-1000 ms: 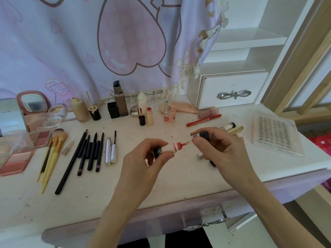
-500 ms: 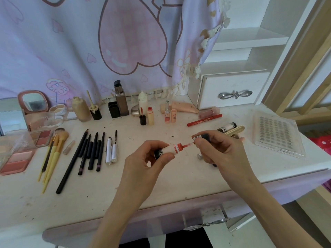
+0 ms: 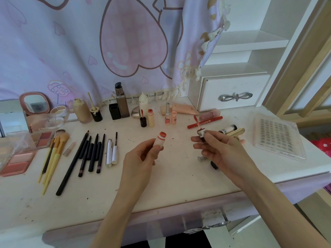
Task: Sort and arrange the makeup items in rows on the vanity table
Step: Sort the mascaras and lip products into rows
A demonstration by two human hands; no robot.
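My left hand (image 3: 141, 158) grips a small white lip-gloss tube (image 3: 160, 139) upright, its red open neck on top. My right hand (image 3: 217, 149) pinches the tube's cap with its wand (image 3: 197, 125), the red applicator tip pointing up and away. The two parts are held apart above the vanity table (image 3: 170, 179). On the left lie rows of yellow brushes (image 3: 53, 154), black pencils (image 3: 89, 154) and two silver tubes (image 3: 111, 153). Small bottles (image 3: 151, 118) stand in a row at the back.
Blush palettes (image 3: 18, 161) and a compact mirror (image 3: 35, 102) sit at the far left. A red pencil (image 3: 206, 122), gold and black tubes (image 3: 231, 130) lie behind my right hand. A clear lash tray (image 3: 277, 136) is at the right, a white drawer unit (image 3: 232, 92) behind.
The wand has been pulled fully out of the tube. My hands moved apart, the left turning the tube upright and the right lifting the wand tip up.
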